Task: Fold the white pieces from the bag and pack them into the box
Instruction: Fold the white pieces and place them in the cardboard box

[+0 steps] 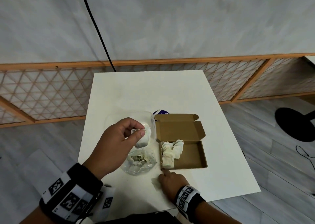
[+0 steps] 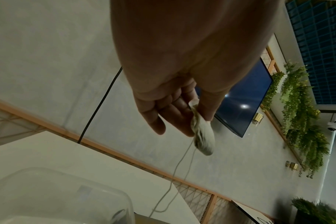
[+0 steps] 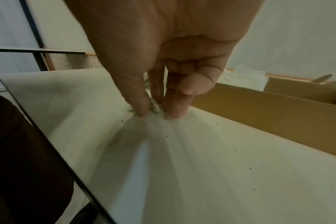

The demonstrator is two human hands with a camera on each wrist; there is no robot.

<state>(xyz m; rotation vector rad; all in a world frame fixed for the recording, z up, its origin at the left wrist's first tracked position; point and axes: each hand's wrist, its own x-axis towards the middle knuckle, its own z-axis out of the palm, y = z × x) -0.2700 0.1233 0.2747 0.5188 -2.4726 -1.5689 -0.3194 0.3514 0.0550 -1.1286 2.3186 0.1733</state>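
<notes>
The left hand (image 1: pixel 117 138) pinches a white tea bag (image 1: pixel 144 141) aloft so its string hangs free; the right hand's (image 1: pixel 172 179) fingers (image 3: pixel 175 106) pinch the string's tag against the bench (image 1: pixel 221 172), beside the cardboard box (image 1: pixel 192 157).

A white bench (image 1: pixel 153 90) stands on a floor (image 1: pixel 272 198) of pale grey planks. Behind the bench's far edge runs a low wooden lattice screen (image 1: pixel 51 94) with an orange-brown frame, and above it rises a plain whitish wall (image 1: pixel 170 19). A black cable (image 1: pixel 97 27) hangs down the wall to the far left corner of the bench. On the floor past the right edge sits a round black stand base (image 1: pixel 294 123), with a thin dark wire (image 1: pixel 306 157) near it. The left wrist view shows a dark flat screen (image 2: pixel 246 100) mounted on the wall, catching two light reflections, beside hanging green foliage (image 2: pixel 301 109) and a potted plant (image 2: pixel 316 212).
</notes>
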